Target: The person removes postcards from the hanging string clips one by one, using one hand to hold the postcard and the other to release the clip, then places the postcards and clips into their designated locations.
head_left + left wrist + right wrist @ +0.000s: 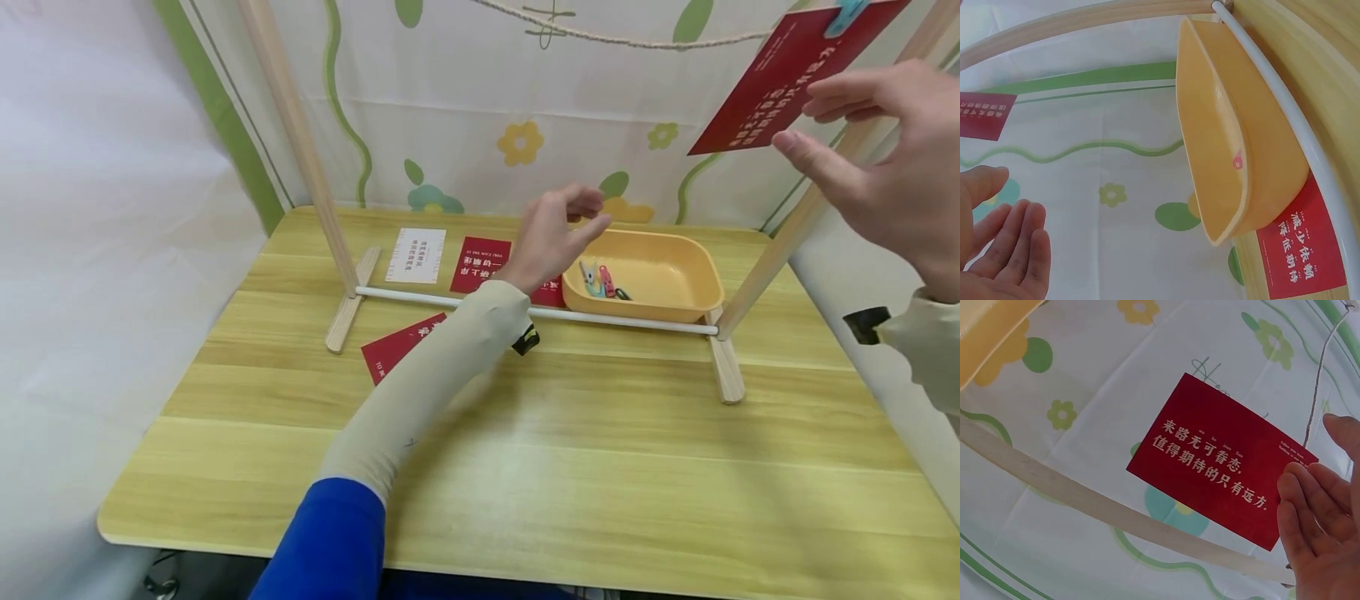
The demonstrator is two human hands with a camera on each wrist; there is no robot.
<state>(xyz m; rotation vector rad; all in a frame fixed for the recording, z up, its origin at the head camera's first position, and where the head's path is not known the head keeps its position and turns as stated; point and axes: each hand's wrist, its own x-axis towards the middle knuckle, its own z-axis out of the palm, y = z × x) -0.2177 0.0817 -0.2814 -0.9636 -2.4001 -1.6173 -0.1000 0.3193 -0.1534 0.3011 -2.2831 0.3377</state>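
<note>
A red card [787, 87] with white writing hangs from the rope [622, 39] at the upper right, held by a blue clothespin [846, 18]. Beside its lower right edge is my right hand [900, 158], thumb and fingers apart. In the right wrist view those fingers overlap one end of the card [1210, 459]; whether they touch it I cannot tell. My left hand [551, 233], holding nothing, hovers with relaxed fingers just left of the yellow basin [675, 283]. Several small clothespins [600, 282] lie in that basin.
A wooden frame with a left post [300, 142], right post [780, 242] and white crossbar [637, 319] stands on the table [600, 467]. Behind the bar lie a white card [417, 255] and red cards [480, 262]. Another red card [397, 346] lies in front, partly under my left forearm.
</note>
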